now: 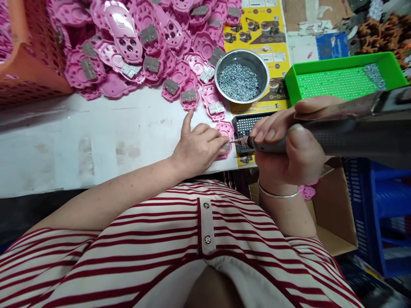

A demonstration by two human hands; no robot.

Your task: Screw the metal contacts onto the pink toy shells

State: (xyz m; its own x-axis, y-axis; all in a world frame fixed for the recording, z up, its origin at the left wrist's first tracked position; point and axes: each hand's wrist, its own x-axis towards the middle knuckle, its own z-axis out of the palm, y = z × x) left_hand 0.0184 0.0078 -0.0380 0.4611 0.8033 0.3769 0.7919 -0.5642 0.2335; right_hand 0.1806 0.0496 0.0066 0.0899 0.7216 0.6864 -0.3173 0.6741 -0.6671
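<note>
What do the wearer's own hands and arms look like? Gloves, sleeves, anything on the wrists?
No gloves on the left hand or right hand. Thin silver-coloured bangle on the right wrist. Short cream sleeves, dark red stripes; forearms bare.

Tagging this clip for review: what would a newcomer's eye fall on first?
Probably the heap of pink parts across the top left, beside an orange basket. Next, the dark power screwdriver in the right hand, its tip at the pink part touched by the left hand.

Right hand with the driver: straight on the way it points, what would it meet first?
The pink part partly under the left hand, most likely; the driver bit appears to touch it, though depth is unclear.
</note>
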